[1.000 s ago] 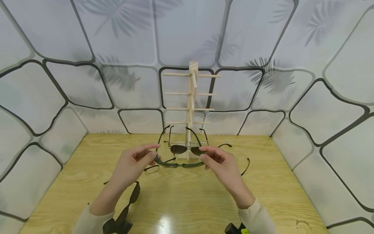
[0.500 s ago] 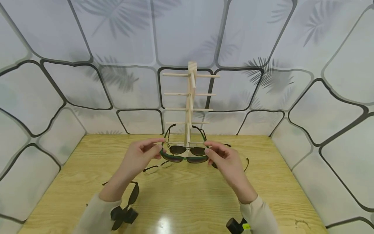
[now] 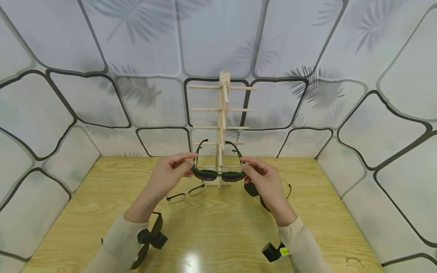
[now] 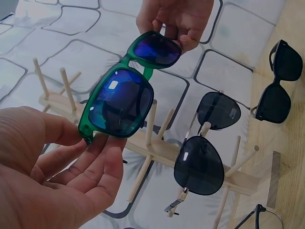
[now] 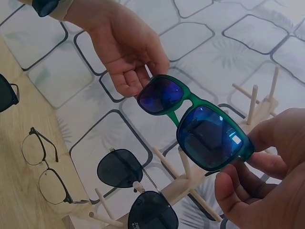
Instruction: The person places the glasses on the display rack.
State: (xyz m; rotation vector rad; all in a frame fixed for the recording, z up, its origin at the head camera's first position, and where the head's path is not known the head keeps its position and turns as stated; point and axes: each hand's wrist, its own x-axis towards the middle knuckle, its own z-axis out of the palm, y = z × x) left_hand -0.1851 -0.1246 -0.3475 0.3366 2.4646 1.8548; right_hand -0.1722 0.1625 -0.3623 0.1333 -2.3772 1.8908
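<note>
Between both hands is a pair of green-framed sunglasses with blue-violet mirrored lenses. My left hand pinches its left hinge corner; my right hand pinches the right one. The temples point away, toward a wooden glasses rack with several crossbars. In the left wrist view the green sunglasses are apart from a pair of dark aviator sunglasses, which hangs on a low rung of the rack. The right wrist view shows the same aviator sunglasses below the green pair.
Thin-rimmed eyeglasses lie on the wooden table, left of the rack base. Black sunglasses lie partly under my right hand. Another dark pair is beside my left forearm. Patterned walls enclose the back and sides.
Both hands have moved forward and up, carrying the green sunglasses closer to the rack. The green pair now covers the aviators in the head view.
</note>
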